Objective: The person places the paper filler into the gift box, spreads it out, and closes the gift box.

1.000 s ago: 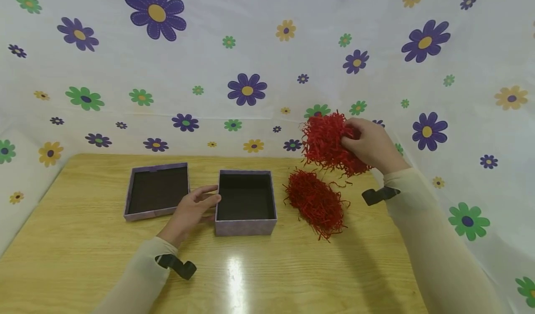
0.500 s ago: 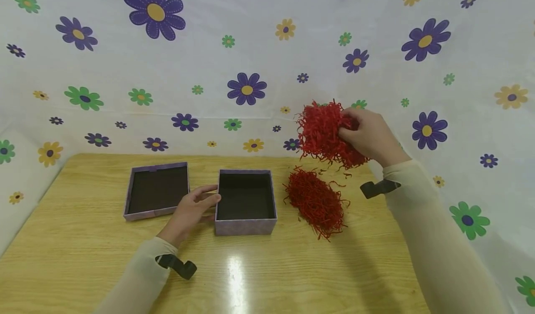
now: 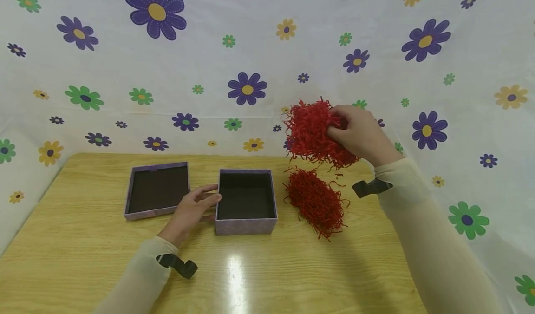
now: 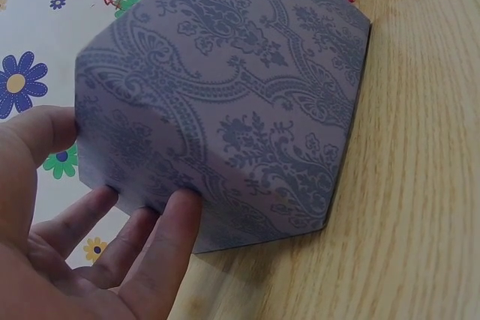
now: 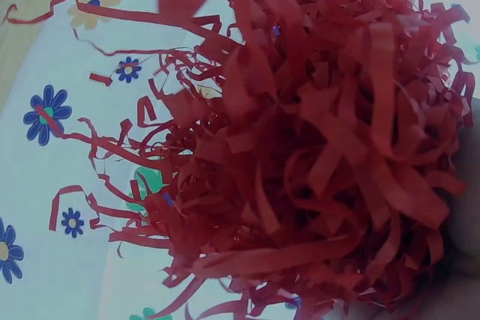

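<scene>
My right hand (image 3: 361, 133) grips a fluffy clump of red shredded paper (image 3: 313, 133), raised above the table's back right part. The clump fills much of the right wrist view, with loose strands (image 5: 142, 148) hanging out. On the table below lies a second pile of red shredded paper (image 3: 315, 202). My left hand (image 3: 194, 209) holds the left wall of a purple patterned box (image 3: 246, 226), thumb at the rim and fingers against the outside. The box stands upright with its dark inside showing. In the left wrist view its paisley-printed wall (image 4: 232, 95) is close to the fingertips.
Left of the box lies its shallow lid (image 3: 159, 191), dark inside facing up, close to my left hand. A white cloth with flowers (image 3: 188, 49) hangs behind the wooden table (image 3: 104, 267). Small red scraps (image 3: 339, 174) lie by the pile.
My right hand has moved left and slightly up with the clump of shredded paper. My left hand, the box, the lid and the pile stay in place.
</scene>
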